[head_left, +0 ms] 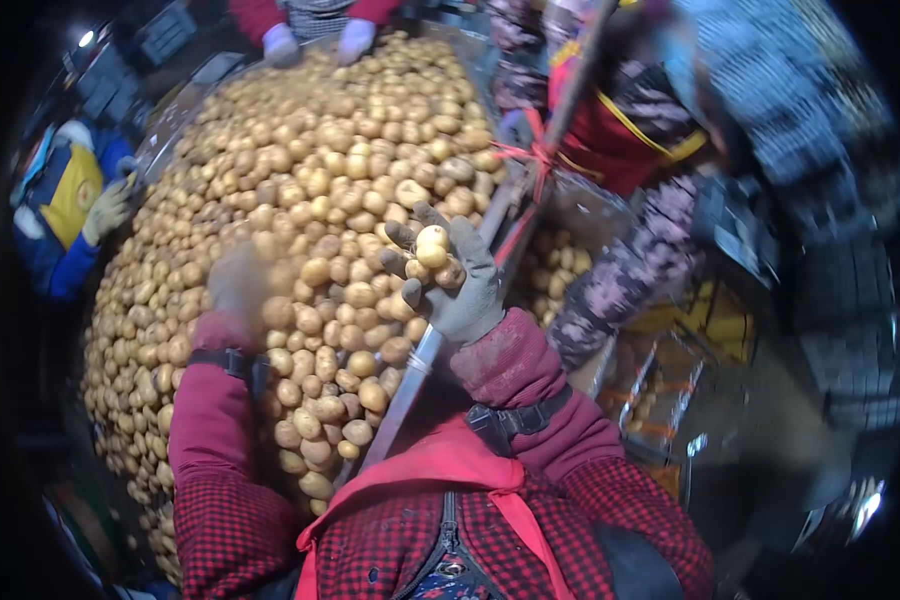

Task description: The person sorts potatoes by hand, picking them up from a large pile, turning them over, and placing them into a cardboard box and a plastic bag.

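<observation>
My right hand [470,300], in a grey glove, is turned palm up with its fingers curled around a few small potatoes [432,247]. It is held over the right edge of a large heap of potatoes [330,190], close to a metal rail [420,360]. On the left, my left hand [238,283], also gloved in grey, is over the heap and smeared by motion. Its fingers cannot be made out, nor whether it holds anything.
Gloved hands of a co-worker [355,40] rest at the heap's far edge. Another person in a yellow-and-blue apron [75,190] stands left. At right, a person in a patterned sleeve [625,265] reaches beside more potatoes [555,265]. Stacked blue crates [770,80] stand behind.
</observation>
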`<state>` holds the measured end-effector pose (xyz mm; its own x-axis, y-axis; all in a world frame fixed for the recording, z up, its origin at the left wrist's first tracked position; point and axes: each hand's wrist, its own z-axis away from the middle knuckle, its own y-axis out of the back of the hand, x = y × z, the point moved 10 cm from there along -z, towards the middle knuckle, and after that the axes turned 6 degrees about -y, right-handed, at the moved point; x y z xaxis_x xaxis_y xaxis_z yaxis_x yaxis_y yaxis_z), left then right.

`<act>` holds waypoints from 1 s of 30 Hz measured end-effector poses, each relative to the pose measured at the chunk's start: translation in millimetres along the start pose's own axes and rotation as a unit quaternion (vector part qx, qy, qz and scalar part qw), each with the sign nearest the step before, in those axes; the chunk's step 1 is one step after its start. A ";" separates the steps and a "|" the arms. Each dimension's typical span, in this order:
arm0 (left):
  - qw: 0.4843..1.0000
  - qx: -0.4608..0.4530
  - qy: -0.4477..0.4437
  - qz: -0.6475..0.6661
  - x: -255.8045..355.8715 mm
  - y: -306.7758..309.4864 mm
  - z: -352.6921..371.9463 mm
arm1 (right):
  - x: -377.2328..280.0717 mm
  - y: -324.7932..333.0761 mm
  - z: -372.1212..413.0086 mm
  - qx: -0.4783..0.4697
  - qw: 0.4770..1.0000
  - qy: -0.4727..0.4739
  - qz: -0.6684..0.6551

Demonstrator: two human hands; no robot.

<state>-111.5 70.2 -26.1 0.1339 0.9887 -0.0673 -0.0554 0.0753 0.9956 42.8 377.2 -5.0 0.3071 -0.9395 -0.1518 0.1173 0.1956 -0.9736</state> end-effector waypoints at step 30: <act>0.995 0.026 -0.098 0.007 -22.8 -41.5 -30.6 | -83.9 199.4 406.2 0.208 0.872 0.440 -0.055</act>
<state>-142.6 48.5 -67.9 0.3246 0.9448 -0.0450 -0.0070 0.0500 0.9987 424.1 609.3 -117.2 -0.5491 -0.7756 -0.3115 0.4887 0.0044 -0.8725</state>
